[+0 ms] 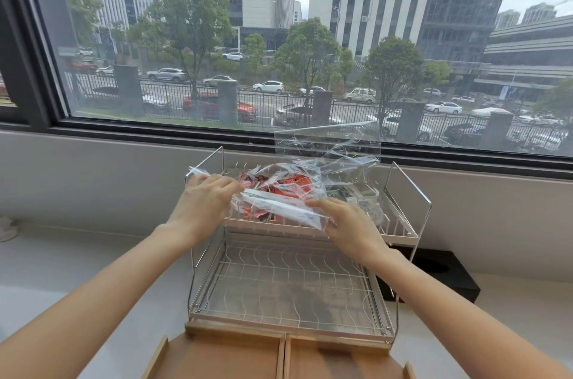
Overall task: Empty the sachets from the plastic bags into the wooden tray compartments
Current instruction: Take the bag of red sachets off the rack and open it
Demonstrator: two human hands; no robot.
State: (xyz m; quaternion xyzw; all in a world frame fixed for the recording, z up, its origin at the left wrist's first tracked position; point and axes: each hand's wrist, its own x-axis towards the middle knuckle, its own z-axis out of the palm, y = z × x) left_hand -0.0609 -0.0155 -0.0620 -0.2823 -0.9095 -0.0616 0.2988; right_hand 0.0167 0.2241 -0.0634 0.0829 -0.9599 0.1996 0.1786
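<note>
A clear plastic bag [279,189] full of red sachets [291,185] lies on the top shelf of a two-tier metal rack [288,282]. My left hand [206,200] grips the bag's left end and my right hand [344,220] pinches its near right corner. To the right on the same shelf lies a second clear bag [356,196] with dark and white sachets, its upper part sticking up in front of the window. The wooden tray [273,357] with two visible compartments sits at the bottom edge, nearest me, below the rack.
The rack's lower wire shelf [288,285] holds nothing. A black box [446,279] lies to the right behind the rack. The white counter [93,270] runs along a grey sill under a large window. A small white object [7,228] sits at far left.
</note>
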